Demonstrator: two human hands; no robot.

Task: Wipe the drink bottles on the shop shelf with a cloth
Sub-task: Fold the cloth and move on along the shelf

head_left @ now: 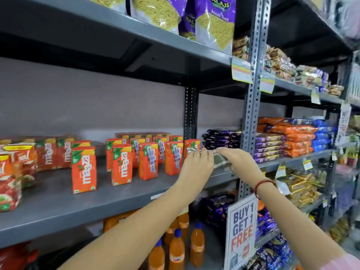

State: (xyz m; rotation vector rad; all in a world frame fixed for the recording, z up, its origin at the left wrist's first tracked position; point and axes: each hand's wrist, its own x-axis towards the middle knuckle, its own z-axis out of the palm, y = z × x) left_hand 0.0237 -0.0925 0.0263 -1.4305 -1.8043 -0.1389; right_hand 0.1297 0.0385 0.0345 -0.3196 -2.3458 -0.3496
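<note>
Several orange juice cartons [122, 166] stand on the grey middle shelf [58, 207]. At the right end of the row, my left hand [196, 162] rests on a carton [191, 144] that it mostly hides. My right hand [237, 160] is beside it, gripping a checked cloth [220, 159] that lies between both hands and over the carton's top. Orange drink bottles with blue caps [176, 250] stand on the shelf below, under my left forearm.
Red cartons [9, 182] fill the shelf's left end. A perforated steel upright [253, 98] divides the bays. Stacked biscuit packs [288, 139] lie to the right. Snack bags [214, 22] sit overhead. A "Buy 1 Get 1 Free" sign [242, 232] hangs low right.
</note>
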